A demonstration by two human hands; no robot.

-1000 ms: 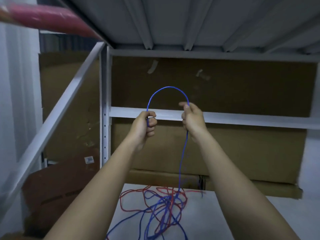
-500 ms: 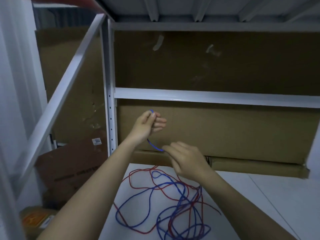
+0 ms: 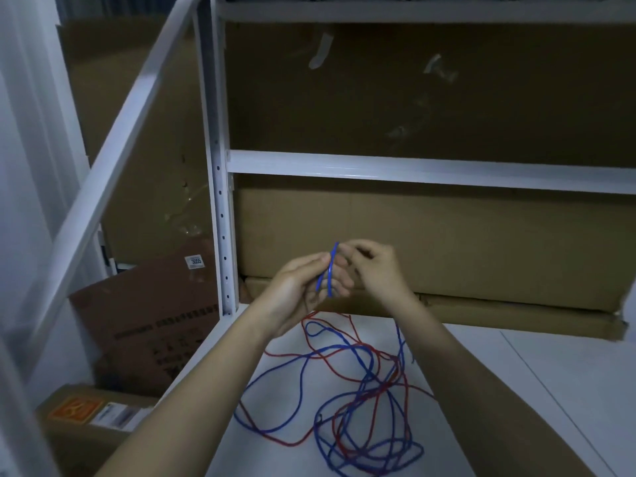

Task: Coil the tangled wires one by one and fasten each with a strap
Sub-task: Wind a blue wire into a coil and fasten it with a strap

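A blue wire (image 3: 328, 270) is doubled into a small loop above the white shelf (image 3: 550, 390). My left hand (image 3: 303, 287) holds the loop's strands across its palm and fingers, thumb on top. My right hand (image 3: 375, 270) pinches the loop's top with thumb and fingertips, right against the left hand. The rest of the blue wire drops behind my right forearm into a tangle (image 3: 361, 401) of blue and red wires lying on the shelf below. No strap is visible.
A white rack upright (image 3: 220, 201) and crossbar (image 3: 413, 168) frame the shelf, with a cardboard sheet (image 3: 413, 242) behind. Brown boxes (image 3: 155, 321) stand on the floor at the left, beyond the shelf's left edge.
My right hand rose from over the tangle to meet my left hand, adding a second strand of blue wire to the loop. The view tilted further down.
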